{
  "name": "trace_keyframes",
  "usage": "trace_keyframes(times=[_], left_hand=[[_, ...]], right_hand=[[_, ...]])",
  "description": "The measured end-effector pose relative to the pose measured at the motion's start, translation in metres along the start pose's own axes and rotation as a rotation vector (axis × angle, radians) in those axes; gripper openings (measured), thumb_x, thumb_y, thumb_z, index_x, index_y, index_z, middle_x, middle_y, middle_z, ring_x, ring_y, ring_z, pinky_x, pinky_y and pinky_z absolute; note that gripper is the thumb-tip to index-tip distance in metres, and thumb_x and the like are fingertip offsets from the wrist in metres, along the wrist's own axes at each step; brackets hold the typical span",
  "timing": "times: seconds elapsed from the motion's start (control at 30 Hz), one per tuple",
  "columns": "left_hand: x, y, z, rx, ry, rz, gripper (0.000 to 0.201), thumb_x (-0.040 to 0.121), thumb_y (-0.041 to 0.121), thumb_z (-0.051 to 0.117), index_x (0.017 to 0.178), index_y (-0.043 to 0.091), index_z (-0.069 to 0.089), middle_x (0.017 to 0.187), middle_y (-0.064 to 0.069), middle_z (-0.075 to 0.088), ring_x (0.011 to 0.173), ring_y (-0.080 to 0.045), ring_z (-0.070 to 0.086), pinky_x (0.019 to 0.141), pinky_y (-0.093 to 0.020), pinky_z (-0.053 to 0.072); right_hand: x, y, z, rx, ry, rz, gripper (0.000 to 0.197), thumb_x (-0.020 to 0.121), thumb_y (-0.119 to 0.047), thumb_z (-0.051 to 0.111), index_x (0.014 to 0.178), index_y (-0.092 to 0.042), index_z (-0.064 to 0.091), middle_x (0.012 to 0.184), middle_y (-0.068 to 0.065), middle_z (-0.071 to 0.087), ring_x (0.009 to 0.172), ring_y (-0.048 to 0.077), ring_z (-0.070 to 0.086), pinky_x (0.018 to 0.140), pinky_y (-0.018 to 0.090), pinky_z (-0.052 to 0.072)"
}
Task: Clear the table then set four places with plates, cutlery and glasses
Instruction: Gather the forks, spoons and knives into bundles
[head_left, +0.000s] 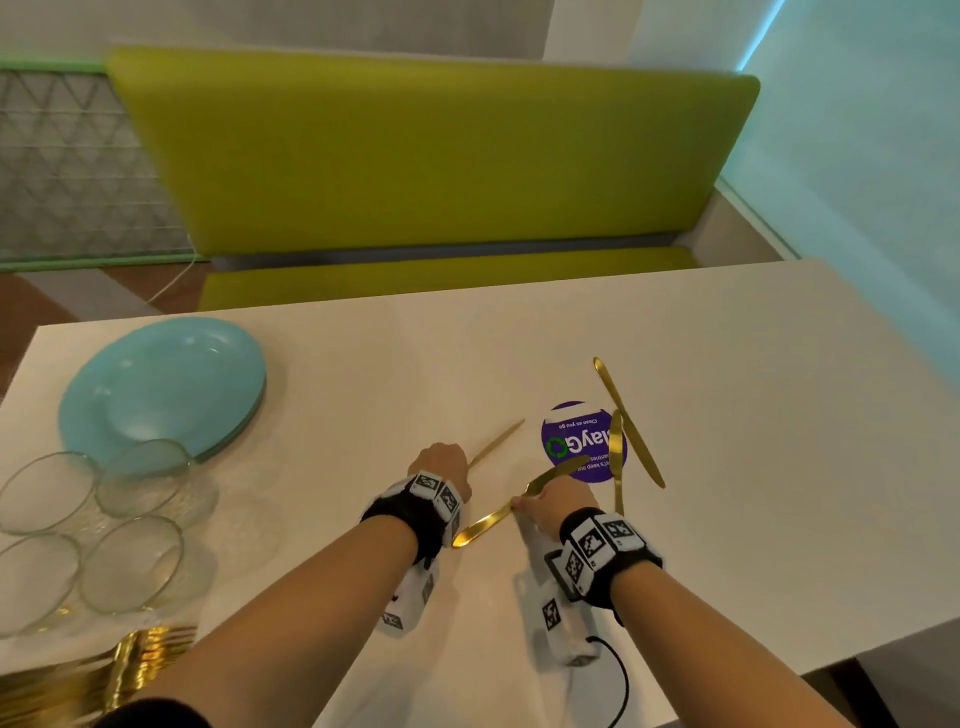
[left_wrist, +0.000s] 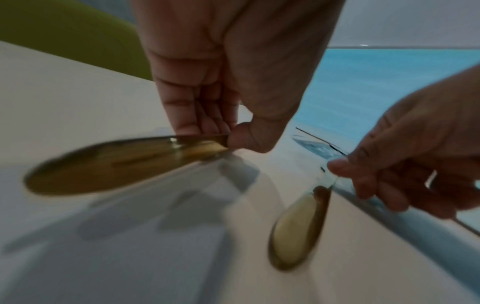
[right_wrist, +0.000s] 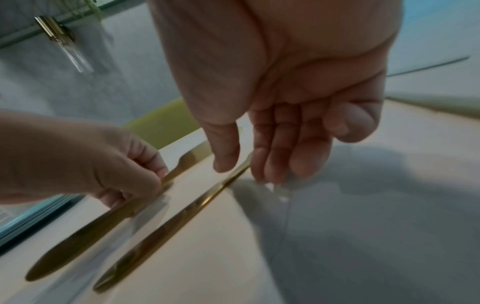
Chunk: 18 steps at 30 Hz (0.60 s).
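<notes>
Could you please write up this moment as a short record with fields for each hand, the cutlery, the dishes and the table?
left hand: pinches a gold knife
right hand: pinches a second gold knife, near its middle
loose knives: two, crossed, lying partly over a purple round sticker
plates: teal stack, far left of the white table
glasses: four clear ones, grouped in front of the plates
forks: gold bundle at the near left edge

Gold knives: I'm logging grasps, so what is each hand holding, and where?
Left hand pinches one gold knife partway along it; right hand pinches another knife near its middle.
</notes>
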<state>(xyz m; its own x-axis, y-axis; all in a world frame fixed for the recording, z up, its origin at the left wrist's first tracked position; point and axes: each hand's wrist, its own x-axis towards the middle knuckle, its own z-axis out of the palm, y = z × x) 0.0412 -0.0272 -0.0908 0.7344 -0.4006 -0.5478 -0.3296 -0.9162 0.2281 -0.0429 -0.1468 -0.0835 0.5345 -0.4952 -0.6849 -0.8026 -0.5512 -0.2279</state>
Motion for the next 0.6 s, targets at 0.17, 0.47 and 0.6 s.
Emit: trace_keyframes(times=[0.17,0.47,0.6], left_hand=[[-0.003,-0.023,-0.016,-0.206,0.010,-0.024,0.034,0.090,0.024,0.051,0.115,0.002,0.051,0.117,-0.015,0.057,0.091,-0.027,0.054,0.070,-0.028,0.039],[-0.021,-0.037,-0.025,-0.783,0.059,-0.042,0.026,0.094,0.018,0.045,0.115,0.005,0.046,0.092,-0.009,0.064,0.061,-0.010,0.054,0.049,-0.018,0.036],[-0.025,-0.034,-0.023,-0.951,0.041,-0.073,0.012,0.094,0.015,0.043,0.105,0.010,0.044,0.076,-0.007,0.061,0.057,-0.013,0.053,0.050,-0.021,0.044]], right_hand=[[-0.001,-0.012,0.020,0.068,0.097,0.045,0.043,0.083,-0.051,0.060,0.090,-0.009,0.064,0.088,0.006,0.065,0.081,0.021,0.063,0.072,0.029,0.053],[-0.010,-0.018,0.024,0.168,0.145,0.135,0.018,0.083,-0.024,0.062,0.083,-0.007,0.061,0.087,0.005,0.065,0.079,0.020,0.062,0.074,0.026,0.054],[-0.016,-0.015,0.024,0.187,0.167,0.158,0.022,0.083,-0.027,0.064,0.074,-0.010,0.054,0.081,0.005,0.060,0.071,0.019,0.057,0.057,0.024,0.043]])
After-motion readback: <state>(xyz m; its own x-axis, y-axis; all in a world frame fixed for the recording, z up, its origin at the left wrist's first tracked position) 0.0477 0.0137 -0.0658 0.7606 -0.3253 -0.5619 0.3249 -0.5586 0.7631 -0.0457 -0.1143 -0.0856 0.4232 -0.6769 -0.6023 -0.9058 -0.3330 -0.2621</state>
